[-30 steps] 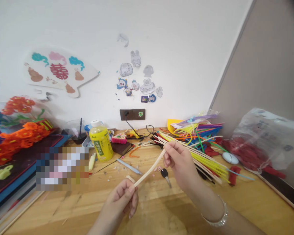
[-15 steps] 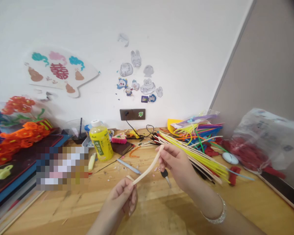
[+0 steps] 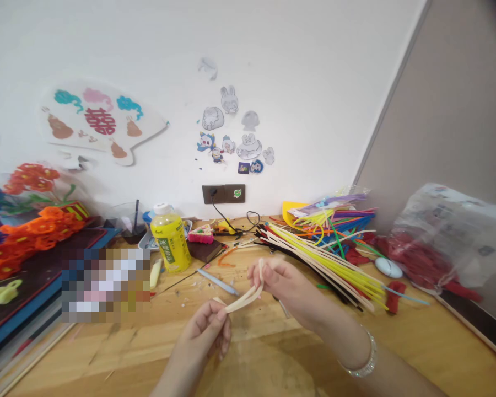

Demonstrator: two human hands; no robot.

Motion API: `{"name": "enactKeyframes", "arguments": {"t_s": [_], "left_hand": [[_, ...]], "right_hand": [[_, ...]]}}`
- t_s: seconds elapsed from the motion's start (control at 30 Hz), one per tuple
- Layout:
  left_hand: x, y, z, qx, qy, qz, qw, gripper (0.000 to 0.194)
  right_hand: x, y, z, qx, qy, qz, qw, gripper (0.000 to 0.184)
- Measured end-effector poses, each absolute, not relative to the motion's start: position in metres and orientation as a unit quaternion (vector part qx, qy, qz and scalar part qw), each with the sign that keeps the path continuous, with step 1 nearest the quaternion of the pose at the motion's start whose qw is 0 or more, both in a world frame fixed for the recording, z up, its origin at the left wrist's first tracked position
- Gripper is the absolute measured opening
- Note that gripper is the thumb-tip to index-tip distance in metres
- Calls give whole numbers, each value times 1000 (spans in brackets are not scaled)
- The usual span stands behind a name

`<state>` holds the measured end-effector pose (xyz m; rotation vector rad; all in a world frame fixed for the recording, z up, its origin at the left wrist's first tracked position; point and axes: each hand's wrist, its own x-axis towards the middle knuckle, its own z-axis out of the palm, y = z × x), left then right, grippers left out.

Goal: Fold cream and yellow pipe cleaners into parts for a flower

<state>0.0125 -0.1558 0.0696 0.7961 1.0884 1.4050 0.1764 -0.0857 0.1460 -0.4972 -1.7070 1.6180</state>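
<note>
Cream strips, too bunched to count, bend between the left hand and right hand, both pinching them above the desk, fingers hiding parts. A pixelated patch masks the left; the right frame edge crops a plastic bag. Bare wood lies near, while coloured stems crowd the far right.
</note>
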Motion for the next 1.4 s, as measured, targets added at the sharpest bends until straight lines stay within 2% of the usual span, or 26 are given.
{"name": "enactKeyframes", "arguments": {"t_s": [0.17, 0.4, 0.57, 0.77, 1.07, 1.4], "left_hand": [[13, -158, 73, 316, 471, 612, 551, 37], [13, -159, 73, 274, 458, 637, 556, 31], [13, -159, 74, 258, 449, 636, 572, 34], [15, -160, 75, 256, 441, 644, 571, 31], [17, -161, 78, 275, 457, 635, 559, 31], [14, -159, 74, 280, 436, 632, 576, 31]], "right_hand": [[174, -87, 142, -172, -709, 596, 334, 47], [175, -85, 147, -245, -752, 511, 336, 38], [171, -83, 145, -257, -670, 621, 316, 37], [161, -83, 132, -271, -577, 680, 363, 32], [159, -78, 122, -317, -500, 680, 433, 22], [161, -72, 122, -243, -492, 674, 495, 24]]}}
